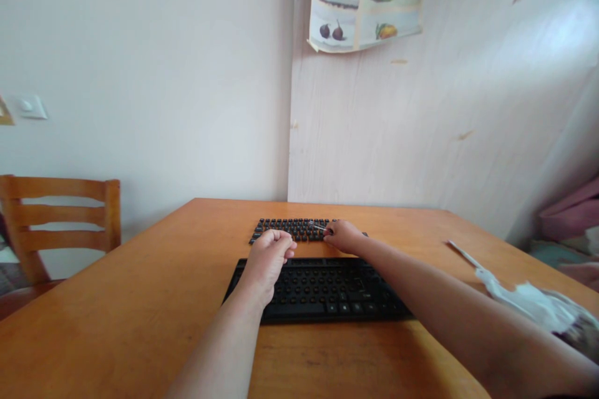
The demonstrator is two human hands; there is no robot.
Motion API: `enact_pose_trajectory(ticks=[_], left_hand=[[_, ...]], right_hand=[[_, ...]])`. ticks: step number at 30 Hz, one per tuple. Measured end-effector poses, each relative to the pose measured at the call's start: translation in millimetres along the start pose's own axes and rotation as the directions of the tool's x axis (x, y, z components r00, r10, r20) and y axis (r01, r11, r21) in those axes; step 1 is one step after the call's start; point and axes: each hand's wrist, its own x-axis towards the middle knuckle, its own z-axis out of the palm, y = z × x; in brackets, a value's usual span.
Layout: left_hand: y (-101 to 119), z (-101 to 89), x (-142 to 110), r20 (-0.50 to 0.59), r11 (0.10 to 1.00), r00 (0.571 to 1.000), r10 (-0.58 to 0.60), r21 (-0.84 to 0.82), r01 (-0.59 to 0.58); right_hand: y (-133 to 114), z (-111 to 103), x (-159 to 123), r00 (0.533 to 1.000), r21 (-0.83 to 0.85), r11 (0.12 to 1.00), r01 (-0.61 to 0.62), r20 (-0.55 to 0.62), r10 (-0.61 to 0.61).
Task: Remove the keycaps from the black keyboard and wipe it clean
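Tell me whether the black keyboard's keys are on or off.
Mostly off: the keyboard shows rows of bare round mounts, and loose keys lie spread on the table beyond it.

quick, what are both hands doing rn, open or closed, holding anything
Left hand: closed, fingertips together; can't tell if anything small is between them.
Right hand: closed on a thin wire tool, by the keycaps.

Keyboard [318, 290] partly hidden by forearms [449, 312]; chair [60, 187] cut off at left; marks on keycaps [279, 224] too small.
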Motion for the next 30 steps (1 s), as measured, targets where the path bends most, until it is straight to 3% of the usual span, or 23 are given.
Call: enact_pose_trajectory(ticks=[8,13,20,22,26,30], left_hand=[[-0.5,-0.6,0.0,0.006,1.000,1.000,0.006,0.019,-0.006],[-2.2,-0.1,0.3,0.016,0.999,1.000,0.011,0.048,-0.012],[0.3,4.1,-5.1,0.047,0.998,0.999,0.006,0.067,-0.009],[0.6,5.4,-6.2,0.061,0.997,0.998,0.004,0.071,-0.009],[0.0,7.2,-7.4,0.094,0.996,0.996,0.008,0.087,-0.016],[-0.6,8.1,-8.5,0.124,0.992,0.992,0.022,0.119,-0.037]], right_hand=[[-1.8,-7.4,-9.0,0.998,0.096,0.995,-0.027,-0.059,0.033],[-5.9,-25.8,-22.1,0.987,0.242,0.969,-0.044,-0.140,0.080],[-14.1,-60.8,-70.6,0.973,0.441,0.897,-0.016,-0.199,0.116],[-18.6,-66.1,-90.3,0.982,0.535,0.845,0.005,-0.162,0.096],[-26.9,-68.9,-125.4,0.996,0.692,0.716,-0.088,0.046,0.078],[-34.5,-69.4,-146.7,0.994,0.743,0.662,-0.096,0.103,0.029]])
